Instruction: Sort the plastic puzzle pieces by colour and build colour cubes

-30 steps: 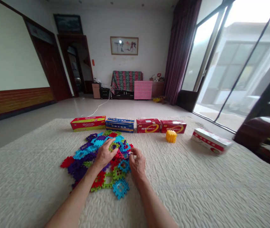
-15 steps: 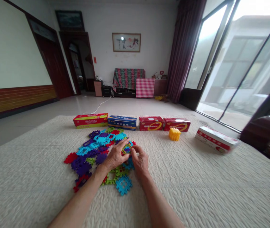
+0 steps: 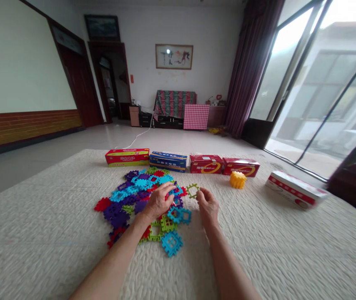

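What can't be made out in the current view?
Head view:
Pieces under the left hand: covered by it.
Right edge of the green frame piece: behind the right hand.
Right end of the white-and-red box: blurred.
Fine print on the blue box: too small.

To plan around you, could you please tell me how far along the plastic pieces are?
Looks done: the yellow stack, standing apart. In hand: a green frame piece, at the right hand's fingertips. Apparently left: the mixed-colour pile, with the left hand over it.
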The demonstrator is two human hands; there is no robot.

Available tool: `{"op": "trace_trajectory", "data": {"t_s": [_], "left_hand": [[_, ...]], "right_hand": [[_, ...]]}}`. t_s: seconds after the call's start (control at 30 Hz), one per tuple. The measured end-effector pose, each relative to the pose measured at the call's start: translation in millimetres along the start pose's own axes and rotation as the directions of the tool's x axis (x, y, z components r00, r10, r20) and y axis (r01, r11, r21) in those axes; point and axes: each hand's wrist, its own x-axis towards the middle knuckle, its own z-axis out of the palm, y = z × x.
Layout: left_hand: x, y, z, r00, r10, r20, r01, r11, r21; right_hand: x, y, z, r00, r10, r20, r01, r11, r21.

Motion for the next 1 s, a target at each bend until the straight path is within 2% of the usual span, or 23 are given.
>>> {"op": "trace_trajectory", "data": {"t_s": [0.13,0.23,0.33,0.43,0.57,0.77,0.87,1.0], "left_hand": [[2,-11,-0.9,0.997,-0.009,-0.073,0.011,1.0,0.017],[2,-17,-2.1,0.995,-0.014,-0.095,0.016,1.0,0.023],[1,-20,-2.6,0.995,-0.028,-0.095,0.032,0.999,0.039],[0,-21,-2.8,0.996,-0.036,-0.084,0.041,0.997,0.064],[-1,-22,-3.4,0.997,-0.034,-0.065,0.039,0.996,0.076],[-2,-20,-4.8,0.997,-0.054,-0.062,0.057,0.997,0.06],[2,-19,-9.7,0.996,-0.065,-0.067,0.07,0.996,0.064],[22,-30,-24.4,0.991,-0.136,-0.015,0.136,0.978,0.161]], "right_hand": [[16,4,-22,0.979,-0.089,-0.184,0.024,0.944,-0.329],[19,7,-27,0.953,-0.219,-0.211,0.078,0.847,-0.526],[14,9,-24,0.961,-0.265,-0.082,0.163,0.779,-0.605],[8,10,-20,0.973,-0.219,0.078,0.215,0.718,-0.662],[3,7,-18,0.969,-0.177,0.174,0.247,0.627,-0.739],[-4,2,-17,0.919,-0.242,0.311,0.393,0.626,-0.674],[-8,-1,-12,0.882,-0.24,0.406,0.469,0.539,-0.7],[-9,-5,-5,0.872,-0.219,0.437,0.489,0.423,-0.763]]}}
